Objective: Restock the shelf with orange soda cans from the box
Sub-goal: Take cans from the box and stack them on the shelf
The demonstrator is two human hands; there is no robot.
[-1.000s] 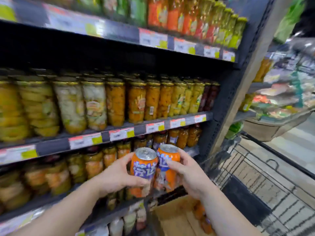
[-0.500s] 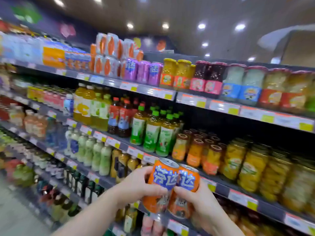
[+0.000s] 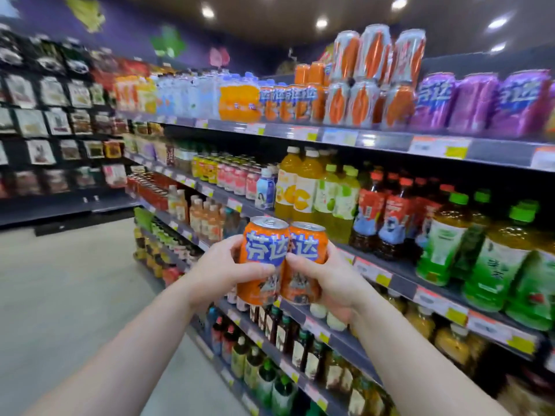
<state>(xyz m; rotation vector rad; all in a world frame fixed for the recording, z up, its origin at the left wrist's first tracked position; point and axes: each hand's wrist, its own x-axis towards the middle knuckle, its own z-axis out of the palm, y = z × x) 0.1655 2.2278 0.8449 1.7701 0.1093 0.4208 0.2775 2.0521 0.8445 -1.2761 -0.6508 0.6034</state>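
The person is holding 2 orange soda cans upright in front of the chest, one in each hand, with the cans pressed side by side so they are touching along their walls. The left hand [image 3: 222,265] is wrapping the left can [image 3: 262,259], thumb lying across its blue lettering and fingers curling behind, so that grip is pinching the can's body. The right hand [image 3: 327,283] is clasping the right can [image 3: 304,265] the same way, thumb on the front, palm cupping the lower right side. Holding both together probably is steadying them as a pair and letting 2 go up in 1 trip.

The cans are hanging in the air in front of the bottled-drink shelf [image 3: 402,283], not resting on anything. Matching orange cans [image 3: 288,100] are standing on the top shelf [image 3: 339,135], up and to the right of the hands, between an orange bottle pack and taller silver-and-orange cans [image 3: 357,82]. That row is likely the target, so the cans are being kept upright, tops up, ready to be lifted and set beside it. The box is not in view.
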